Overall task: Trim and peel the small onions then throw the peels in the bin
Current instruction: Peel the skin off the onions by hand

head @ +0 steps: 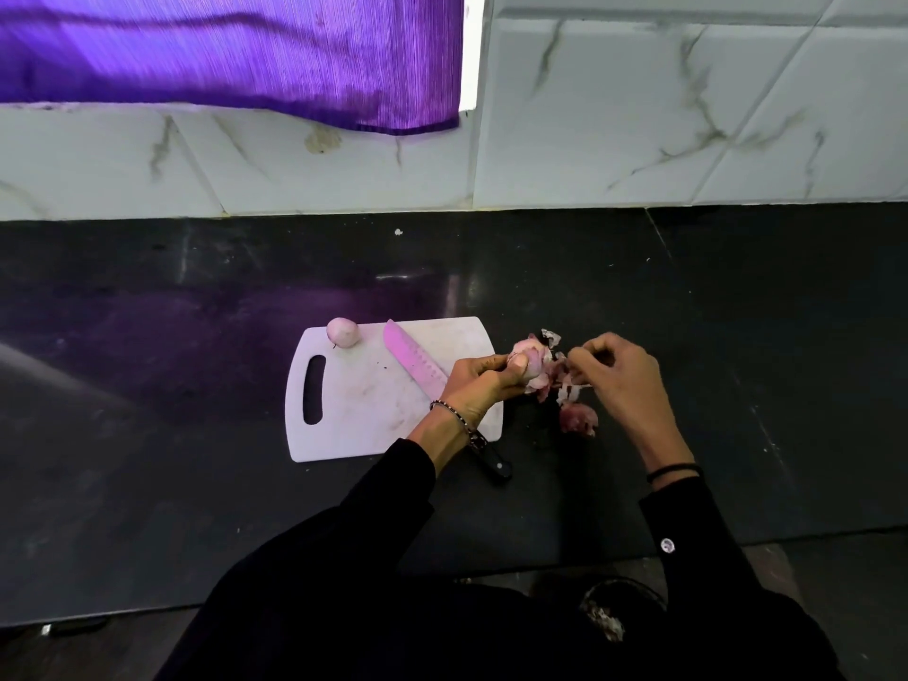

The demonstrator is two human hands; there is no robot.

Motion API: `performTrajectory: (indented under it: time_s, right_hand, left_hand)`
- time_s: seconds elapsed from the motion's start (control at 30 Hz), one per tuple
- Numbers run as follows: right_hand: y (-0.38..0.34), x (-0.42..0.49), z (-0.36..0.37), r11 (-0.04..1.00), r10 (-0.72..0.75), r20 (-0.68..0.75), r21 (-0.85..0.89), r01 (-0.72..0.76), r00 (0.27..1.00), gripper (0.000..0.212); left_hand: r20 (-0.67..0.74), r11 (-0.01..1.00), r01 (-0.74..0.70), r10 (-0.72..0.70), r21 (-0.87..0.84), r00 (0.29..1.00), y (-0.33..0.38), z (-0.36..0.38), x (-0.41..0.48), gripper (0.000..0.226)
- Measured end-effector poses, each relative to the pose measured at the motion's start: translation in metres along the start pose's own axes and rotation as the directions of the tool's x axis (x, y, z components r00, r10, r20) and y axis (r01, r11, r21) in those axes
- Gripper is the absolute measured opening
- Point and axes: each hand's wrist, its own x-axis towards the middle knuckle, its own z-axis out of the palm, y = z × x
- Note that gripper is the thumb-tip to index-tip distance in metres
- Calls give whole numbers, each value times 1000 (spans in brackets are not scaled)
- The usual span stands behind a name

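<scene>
My left hand [484,380] grips a small pink onion [535,363] just off the right edge of the white cutting board [354,410]. My right hand [616,376] pinches a strip of peel [570,385] coming off that onion. Loose peels [579,417] lie on the black counter below the hands, and another scrap [550,338] lies above them. A peeled onion [342,331] sits at the board's top left corner. The knife [415,366] lies diagonally on the board, its black handle [494,464] sticking out past the board's lower right, partly under my left wrist.
The black counter [196,361] runs wide on both sides, with a marble-tiled wall [638,115] behind it. A purple curtain [221,56] hangs at the upper left. Below the counter edge, a dark round container with scraps [607,611] shows near my right sleeve.
</scene>
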Motion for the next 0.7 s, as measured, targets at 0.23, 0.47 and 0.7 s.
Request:
performTrajectory:
  time_s: [0.23, 0.47, 0.7]
  right_hand:
    - [-5, -13, 9, 982, -136, 115, 146, 119, 984, 17]
    - [2, -11, 19, 993, -114, 29, 37, 113, 993, 11]
    - [1, -9, 28, 919, 138, 27, 371, -138, 990, 16]
  left_hand:
    - [4, 995, -80, 80, 66, 997, -1, 2, -3, 28]
    - [-64, 958, -158, 178, 240, 982, -4, 0, -1, 28]
    - [27, 998, -52, 52, 20, 998, -2, 0, -1, 16]
